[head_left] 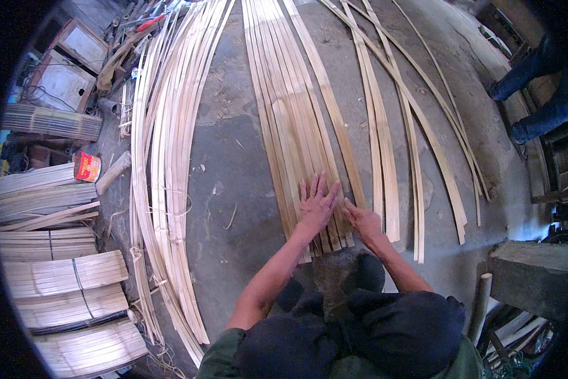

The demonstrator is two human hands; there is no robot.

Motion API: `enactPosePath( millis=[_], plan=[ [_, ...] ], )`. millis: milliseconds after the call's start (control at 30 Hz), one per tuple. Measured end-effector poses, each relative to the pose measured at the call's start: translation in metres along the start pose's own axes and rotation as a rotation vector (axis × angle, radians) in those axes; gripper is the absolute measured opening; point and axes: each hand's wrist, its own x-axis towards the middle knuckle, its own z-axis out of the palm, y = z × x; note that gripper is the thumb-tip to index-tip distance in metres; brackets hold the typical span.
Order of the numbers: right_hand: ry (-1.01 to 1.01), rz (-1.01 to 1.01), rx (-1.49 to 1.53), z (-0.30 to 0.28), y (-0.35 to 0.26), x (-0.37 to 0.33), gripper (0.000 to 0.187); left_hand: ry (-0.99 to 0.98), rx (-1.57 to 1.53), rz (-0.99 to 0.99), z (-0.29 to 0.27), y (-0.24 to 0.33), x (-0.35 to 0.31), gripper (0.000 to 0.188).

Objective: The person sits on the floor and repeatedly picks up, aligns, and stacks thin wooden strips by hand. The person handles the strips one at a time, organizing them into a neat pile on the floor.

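A row of long pale bamboo strips [284, 82] lies side by side on the floor, running away from me. My left hand [318, 205] presses flat on their near ends with its fingers spread. Just to the right of it, my right hand [364, 222] is closed, its fingers curled at the near end of a single bamboo strip [334, 114]. That strip lies slightly apart from the row. The palm hides the part in its grip.
More loose strips [391, 189] lie to the right, some crossed. A long bunch of strips [170, 189] curves along the left. Tied bundles [69, 275] and a red tin [87, 167] stand at far left. A person's legs [536, 95] show at upper right, above a concrete block [536, 271].
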Motion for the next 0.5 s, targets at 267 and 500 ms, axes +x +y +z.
enactPosePath(
  millis=[267, 500],
  plan=[
    [0.287, 0.017, -0.090, 0.007, 0.040, 0.001, 0.048, -0.017, -0.071, -0.026, 0.002, 0.021, -0.001, 0.070],
    [0.306, 0.110, 0.208, -0.004, 0.031, -0.004, 0.048, -0.007, -0.116, -0.043, -0.002, 0.023, 0.000, 0.071]
  ],
)
